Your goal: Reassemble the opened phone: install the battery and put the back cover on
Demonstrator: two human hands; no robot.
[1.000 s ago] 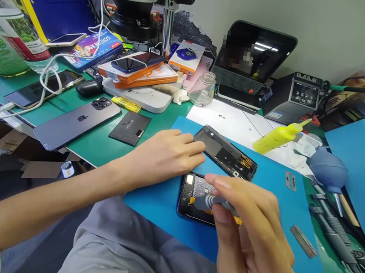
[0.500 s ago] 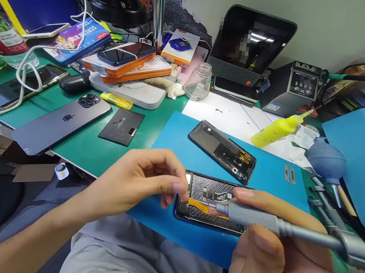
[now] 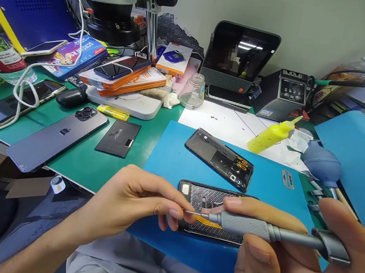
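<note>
The left forearm is bare and comes in from the lower left, pointing up and to the right. The left hand (image 3: 137,201) is turned with its back toward the camera. Its fingers are curled, and the thumb and forefinger are pinched together at their tips. The right hand (image 3: 303,271) is very close to the camera at the lower right, with the palm side facing up and left. Its forefinger is stretched out straight to the left, the thumb is bent below it, and another finger arches over the top.
</note>
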